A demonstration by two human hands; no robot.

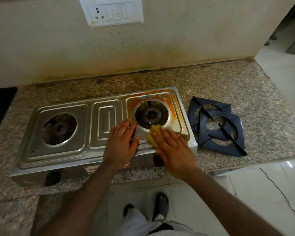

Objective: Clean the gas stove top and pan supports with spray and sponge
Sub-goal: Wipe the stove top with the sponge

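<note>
While the right hand [173,149] presses flat on the yellow sponge [152,135] at the near edge of the right burner [151,114], a hard stroke could smear orange residue [174,106] onto clean steel, or shift the stove [61,150]. The left hand [121,143] lies open just left, seemingly bracing it.

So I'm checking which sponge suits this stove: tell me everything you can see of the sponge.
The sponge is yellow with a darker, soiled greenish edge at its right end, soft-looking and flattened. It lies on the steel stove top at the front of the right burner panel, near orange stains. The right hand presses on it with straight fingers, covering most of it. The left hand rests beside it, not touching.
</note>
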